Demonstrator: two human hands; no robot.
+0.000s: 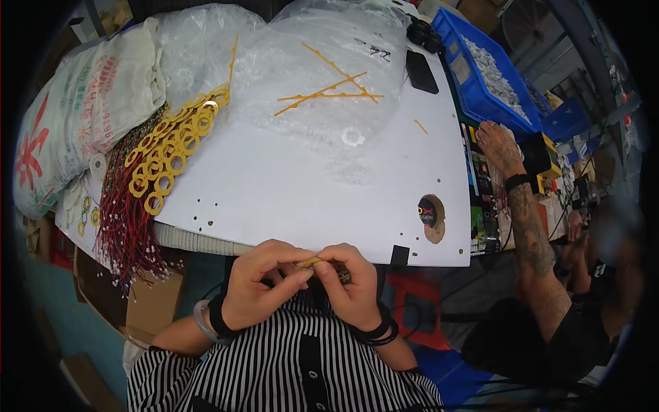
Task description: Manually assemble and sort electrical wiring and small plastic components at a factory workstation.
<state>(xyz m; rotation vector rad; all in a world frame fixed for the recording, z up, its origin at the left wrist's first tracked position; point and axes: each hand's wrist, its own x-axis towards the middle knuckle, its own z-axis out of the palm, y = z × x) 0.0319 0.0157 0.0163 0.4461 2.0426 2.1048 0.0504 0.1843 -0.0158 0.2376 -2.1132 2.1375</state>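
Just off the table's front edge, my two hands meet at the fingertips. Between them is a small, thin yellowish piece (309,262), mostly covered by the fingers, so its kind is unclear. My left hand (250,285) pinches it with thumb and forefinger, while my right hand (353,285) pinches its other side. Left of the hands, a pile of yellow rings (163,182) lies on the table, with a bundle of dark red wires (130,223) hanging over the edge, small white connectors at the ends. Narrow orange strips (329,95) lie crossed on clear plastic.
The white tabletop (295,206) has a hole at right. Clear plastic bags (302,41) cover its back, beside a white woven sack (75,113). A black phone (421,72) and a blue bin (504,110) of white parts are at far right. A co-worker's arm (532,226) reaches along the right side.
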